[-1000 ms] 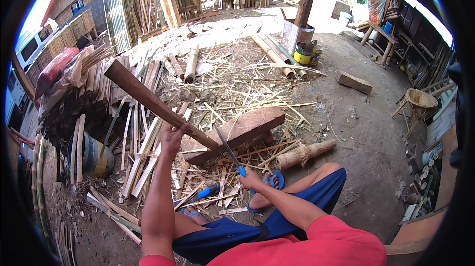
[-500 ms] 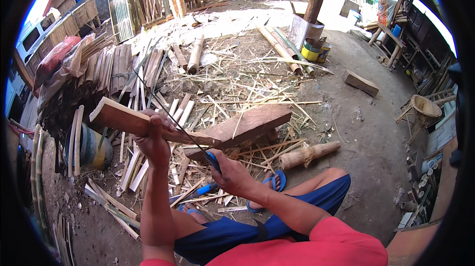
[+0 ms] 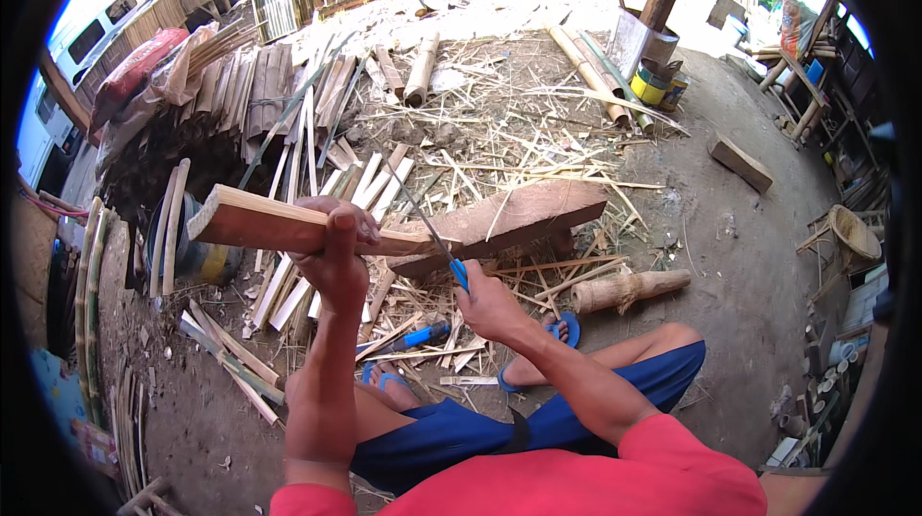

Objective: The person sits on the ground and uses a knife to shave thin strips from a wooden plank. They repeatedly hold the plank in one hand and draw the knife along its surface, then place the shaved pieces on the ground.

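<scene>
Across the middle of the work area, a heavy wooden block (image 3: pixel 528 216) lies slantwise, its right end farther off than its left. Loose shavings (image 3: pixel 519 153) border its far edge. On the left, room is restricted by pale strips (image 3: pixel 283 290) and, farther left, a barrel (image 3: pixel 213 262). On the near side, the legs in blue shorts (image 3: pixel 615 396) and a blue-handled tool (image 3: pixel 419 336) on the ground limit the space. A bamboo length (image 3: pixel 629 291) lies just right of the block; beyond it, dirt ground (image 3: pixel 740 257) gives the widest room, as far as a round-seated chair (image 3: pixel 853 233).

The left hand (image 3: pixel 334 245) is closed around a brown wooden piece (image 3: pixel 254 226), thumb on the near side, fingers curled over the upper edge. The piece projects left of the grip to a squared end; its right end reaches the block's left part, though firm contact cannot be confirmed. The right hand (image 3: pixel 492 303) is wrapped about the blue handle of a long blade (image 3: pixel 415 197). The blade slants far and left past the piece's right end; whether the two touch cannot be determined.
</scene>
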The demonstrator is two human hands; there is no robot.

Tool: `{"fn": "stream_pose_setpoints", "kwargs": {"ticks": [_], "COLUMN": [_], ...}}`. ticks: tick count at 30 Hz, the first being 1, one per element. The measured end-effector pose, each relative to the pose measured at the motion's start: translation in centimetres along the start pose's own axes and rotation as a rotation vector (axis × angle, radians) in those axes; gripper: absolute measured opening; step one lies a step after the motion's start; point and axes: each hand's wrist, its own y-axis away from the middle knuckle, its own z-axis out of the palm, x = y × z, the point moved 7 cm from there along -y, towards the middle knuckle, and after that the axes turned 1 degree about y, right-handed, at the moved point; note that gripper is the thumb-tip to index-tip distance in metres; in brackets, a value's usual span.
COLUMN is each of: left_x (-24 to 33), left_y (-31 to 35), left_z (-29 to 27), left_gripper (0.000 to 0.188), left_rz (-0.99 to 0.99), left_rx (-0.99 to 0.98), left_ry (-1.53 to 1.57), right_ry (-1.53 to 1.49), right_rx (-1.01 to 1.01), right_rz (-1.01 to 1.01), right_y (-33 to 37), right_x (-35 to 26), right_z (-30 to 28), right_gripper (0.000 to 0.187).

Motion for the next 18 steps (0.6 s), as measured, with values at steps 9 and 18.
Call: {"fn": "stream_pose_setpoints", "kwargs": {"ticks": [9,18], "left_x": [0.3,0.0], "left_y": [-0.5,-0.1], "left_z": [0.5,-1.0], "left_gripper": [0.031,0.028], "left_rz": [0.021,-0.027], "left_rx": [-0.079,0.021], "left_ry": [-0.027,-0.035], "right_ry": [0.090,-0.113], "right_rx": [-0.020,0.093], "right_rz": [0.278,-0.085], "right_y": [-4.6,0.8], "right_x": [14.2,0.4], "right_z": [5.0,0.4], "right_gripper": [0.028,0.028]}}
